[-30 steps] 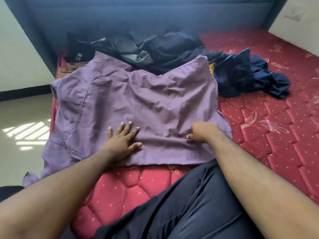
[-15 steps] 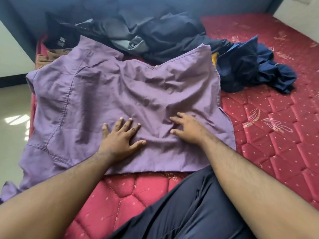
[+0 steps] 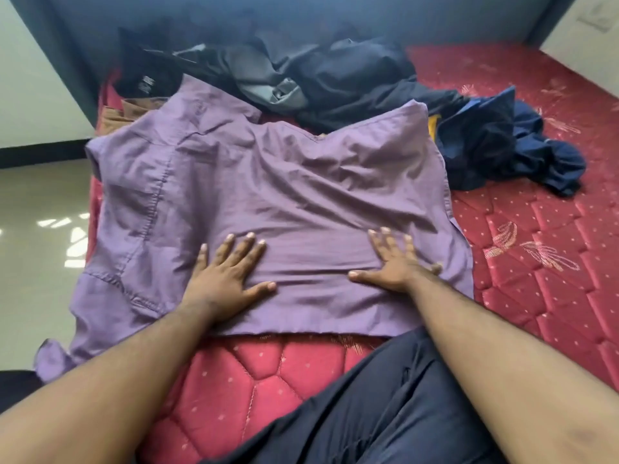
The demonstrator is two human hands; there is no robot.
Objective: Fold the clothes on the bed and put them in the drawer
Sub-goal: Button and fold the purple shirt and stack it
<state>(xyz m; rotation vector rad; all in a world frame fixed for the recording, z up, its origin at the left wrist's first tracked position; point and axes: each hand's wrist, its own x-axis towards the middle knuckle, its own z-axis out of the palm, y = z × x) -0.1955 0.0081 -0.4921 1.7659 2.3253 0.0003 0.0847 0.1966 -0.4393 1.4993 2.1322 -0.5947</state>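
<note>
**Both palms flat on the purple shirt**

The purple shirt (image 3: 268, 195) lies spread on the red quilted mattress (image 3: 536, 246), its left sleeve hanging over the edge. The left hand (image 3: 227, 272) and right hand (image 3: 395, 262) press on its lower part, fingers straight and splayed, forearms extended. Dark clothes (image 3: 335, 75) and a navy garment (image 3: 495, 145) lie heaped beyond.

Purple shirt (image 3: 268, 182) across the middle of the frame, with tonal stitched seams; red quilted mattress (image 3: 536, 262) at right and bottom, dotted, with pale embroidered motifs; black and grey clothes (image 3: 318, 78) at upper centre; navy garment (image 3: 502, 145) at upper right; brown cloth (image 3: 117, 115) at upper left; dark blue headboard (image 3: 301, 18) along the top
</note>
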